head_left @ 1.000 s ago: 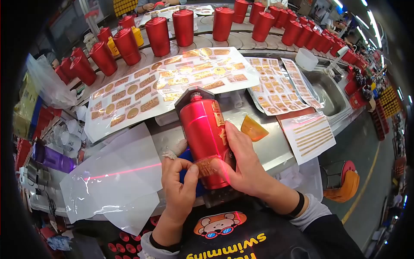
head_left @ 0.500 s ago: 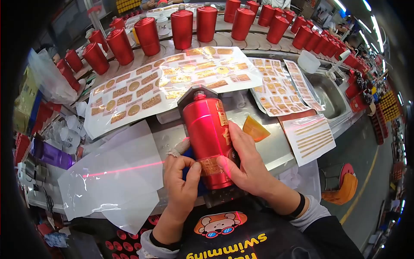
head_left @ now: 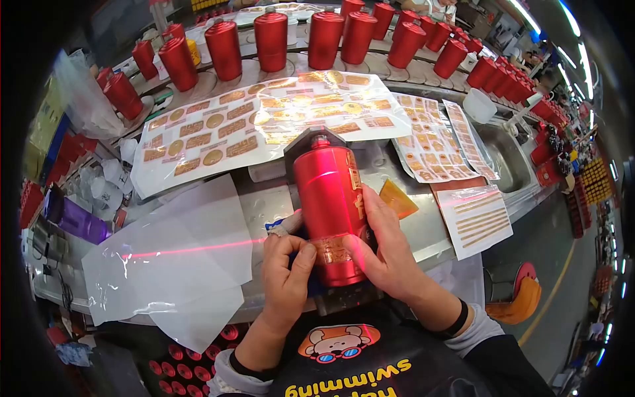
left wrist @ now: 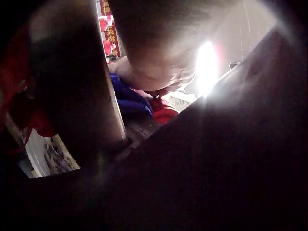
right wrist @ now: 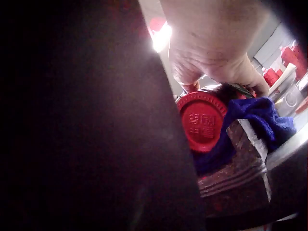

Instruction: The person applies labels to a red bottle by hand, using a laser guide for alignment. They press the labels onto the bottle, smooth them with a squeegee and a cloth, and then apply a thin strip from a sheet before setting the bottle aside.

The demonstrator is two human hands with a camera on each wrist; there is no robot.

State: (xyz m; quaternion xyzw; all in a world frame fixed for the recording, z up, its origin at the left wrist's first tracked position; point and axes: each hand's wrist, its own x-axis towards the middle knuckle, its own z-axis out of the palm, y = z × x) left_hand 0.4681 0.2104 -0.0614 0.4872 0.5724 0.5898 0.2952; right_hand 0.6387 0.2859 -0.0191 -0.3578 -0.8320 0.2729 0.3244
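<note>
A glossy red bottle [head_left: 324, 178] lies before me in the head view, neck pointing away, against a dark angular rest [head_left: 297, 149]. Across its lower body runs a gold label [head_left: 329, 252]. My left hand [head_left: 284, 272], its index finger wrapped in a pale cover [head_left: 289, 223], pinches by the label's left end at the bottle's side. The right hand [head_left: 391, 261] holds the bottle's right side, thumb pressing on the label. In the right wrist view, the bottle's embossed base [right wrist: 202, 122] sits beside a blue cloth [right wrist: 264, 118]. The left wrist view is mostly dark.
Behind the bottle lie a large sheet of gold labels [head_left: 231, 162] and smaller label sheets [head_left: 430, 145]. An orange triangular scraper [head_left: 398, 198] is to the right, blank film [head_left: 178, 264] to the left. Red bottles [head_left: 272, 43] line a conveyor [head_left: 301, 61]. A sink [head_left: 512, 165] is at right.
The label's left part, raised between the left fingers earlier, now lies flatter against the bottle. Conveyor bottles have moved to the right. The held bottle sits slightly further right in view.
</note>
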